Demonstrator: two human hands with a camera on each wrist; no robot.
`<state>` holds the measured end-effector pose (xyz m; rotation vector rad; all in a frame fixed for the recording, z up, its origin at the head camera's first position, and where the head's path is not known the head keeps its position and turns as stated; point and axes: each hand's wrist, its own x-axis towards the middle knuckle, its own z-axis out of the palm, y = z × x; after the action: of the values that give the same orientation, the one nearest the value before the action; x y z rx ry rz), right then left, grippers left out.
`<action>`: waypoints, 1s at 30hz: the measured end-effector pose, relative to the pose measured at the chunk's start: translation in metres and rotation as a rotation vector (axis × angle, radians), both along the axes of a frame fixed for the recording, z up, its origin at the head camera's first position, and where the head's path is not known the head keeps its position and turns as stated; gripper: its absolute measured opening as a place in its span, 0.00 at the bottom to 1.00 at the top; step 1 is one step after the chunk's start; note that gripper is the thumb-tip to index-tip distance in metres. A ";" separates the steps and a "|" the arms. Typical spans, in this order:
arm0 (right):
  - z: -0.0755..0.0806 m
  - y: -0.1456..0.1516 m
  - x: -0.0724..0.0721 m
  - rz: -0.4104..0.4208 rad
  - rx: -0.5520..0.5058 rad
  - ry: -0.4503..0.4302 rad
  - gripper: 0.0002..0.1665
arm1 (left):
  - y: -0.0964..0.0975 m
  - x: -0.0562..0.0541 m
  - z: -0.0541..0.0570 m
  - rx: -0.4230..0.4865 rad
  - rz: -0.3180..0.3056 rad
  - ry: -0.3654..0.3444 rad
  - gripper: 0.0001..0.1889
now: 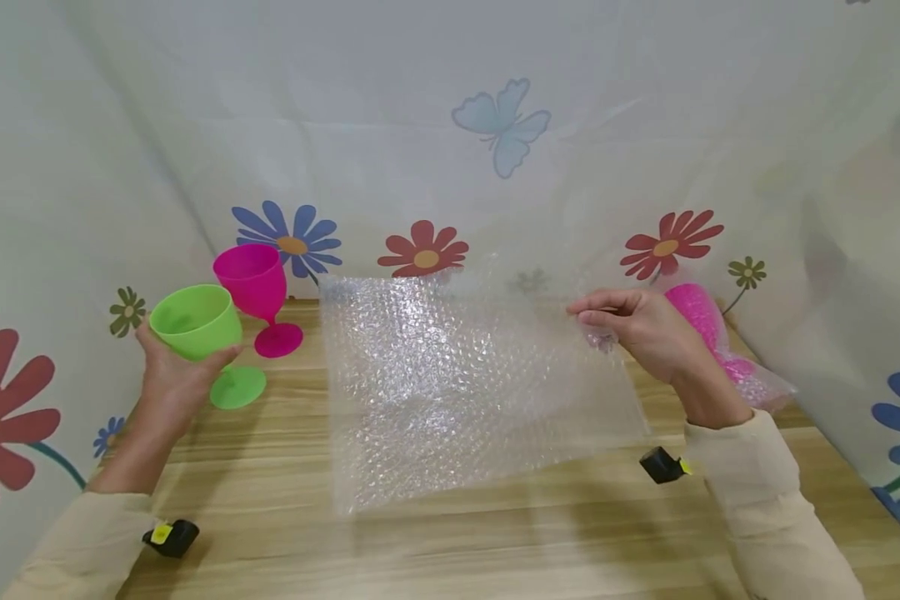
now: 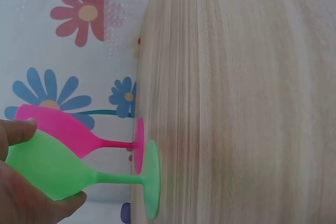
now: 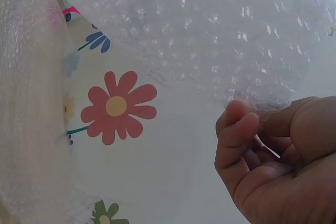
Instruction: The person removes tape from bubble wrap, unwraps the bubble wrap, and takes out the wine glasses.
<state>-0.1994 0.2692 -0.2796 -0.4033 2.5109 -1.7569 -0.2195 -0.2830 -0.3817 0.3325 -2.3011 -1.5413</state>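
- Head view looks forward and down, pretty wide.
- Left wrist view's rolled sideways, close; shares the green plastic stemmed goblet (image 2: 52, 166), 8 o'clock, with head.
- Right wrist's rolled oppositely, super close; shares the clear bubble-wrap sheet (image 3: 226, 35), 1 o'clock.

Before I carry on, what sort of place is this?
Probably a makeshift tabletop work booth: a wood-grain table with flower-printed sheeting behind it and at both sides, and bubble wrap in view. The building beyond cannot be told.
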 end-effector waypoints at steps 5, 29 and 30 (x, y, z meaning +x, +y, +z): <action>-0.001 0.002 -0.015 0.018 -0.027 -0.034 0.13 | 0.001 0.000 0.000 -0.007 0.005 -0.006 0.55; -0.030 0.012 -0.079 0.058 -0.169 -0.162 0.12 | 0.000 0.003 -0.004 -0.041 -0.020 0.021 0.56; -0.031 0.012 -0.081 0.059 -0.162 -0.163 0.13 | 0.000 0.003 -0.004 -0.043 -0.020 0.018 0.56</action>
<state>-0.2803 0.2813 -0.3110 -0.3236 2.2337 -1.8934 -0.2164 -0.2828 -0.3855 0.2841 -2.3263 -1.4956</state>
